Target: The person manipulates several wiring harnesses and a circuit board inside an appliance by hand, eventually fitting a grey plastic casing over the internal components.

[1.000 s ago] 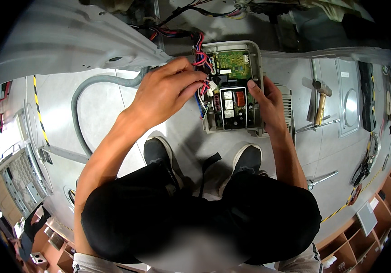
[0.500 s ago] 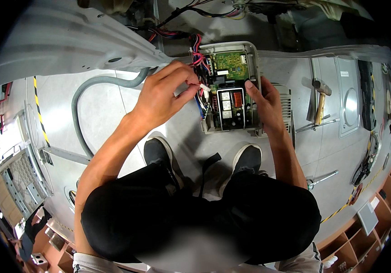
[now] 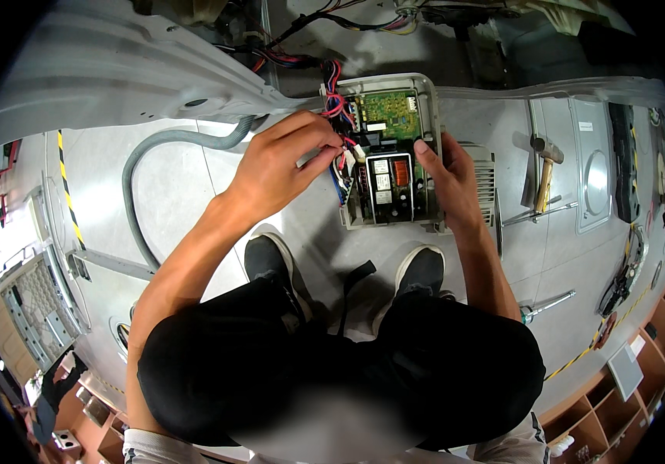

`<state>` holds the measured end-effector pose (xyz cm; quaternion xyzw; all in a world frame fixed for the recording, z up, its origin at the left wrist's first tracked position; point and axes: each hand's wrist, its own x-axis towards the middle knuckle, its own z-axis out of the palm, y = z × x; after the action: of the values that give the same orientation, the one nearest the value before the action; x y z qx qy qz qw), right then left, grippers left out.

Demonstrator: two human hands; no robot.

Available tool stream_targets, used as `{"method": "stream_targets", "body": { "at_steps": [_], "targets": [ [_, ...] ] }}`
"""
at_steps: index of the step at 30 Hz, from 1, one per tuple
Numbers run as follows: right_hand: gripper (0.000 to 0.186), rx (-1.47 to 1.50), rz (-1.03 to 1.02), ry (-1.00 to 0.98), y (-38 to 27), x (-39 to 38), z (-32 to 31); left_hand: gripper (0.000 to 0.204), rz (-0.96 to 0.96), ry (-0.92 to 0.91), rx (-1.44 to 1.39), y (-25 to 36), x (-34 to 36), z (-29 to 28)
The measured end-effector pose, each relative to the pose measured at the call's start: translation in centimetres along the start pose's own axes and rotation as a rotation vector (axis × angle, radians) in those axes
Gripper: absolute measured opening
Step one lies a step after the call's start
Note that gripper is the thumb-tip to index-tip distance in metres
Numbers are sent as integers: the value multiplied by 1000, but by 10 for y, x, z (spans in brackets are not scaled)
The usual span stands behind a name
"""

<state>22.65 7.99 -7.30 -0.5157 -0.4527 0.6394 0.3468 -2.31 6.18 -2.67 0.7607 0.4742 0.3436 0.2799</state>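
Where fingers (image 3: 313, 147) pinch, connector (image 3: 350, 157) half hidden

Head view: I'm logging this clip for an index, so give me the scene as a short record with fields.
setting: grey floor, person crouching, black shoes
left hand: fingertips pinch the coloured wires at the left edge of the control box
right hand: steadies the box's right side, thumb on its rim
box: open grey housing, green circuit board inside
nearby: grey hose, hammer, screwdriver
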Motion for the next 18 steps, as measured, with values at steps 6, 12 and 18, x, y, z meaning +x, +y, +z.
{"method": "stream_targets", "body": {
  "at_steps": [6,12,18],
  "targets": [
    [32,26,17,-2,2,-1,1,20,-32,-70,17,-1,-5,-5],
    [33,25,20,-2,-1,-3,3,18,18,44,18,-5,-6,-5],
    [34,4,28,-8,1,-3,1,23,75,-27,103,-3,-2,-12]
  ]
}}
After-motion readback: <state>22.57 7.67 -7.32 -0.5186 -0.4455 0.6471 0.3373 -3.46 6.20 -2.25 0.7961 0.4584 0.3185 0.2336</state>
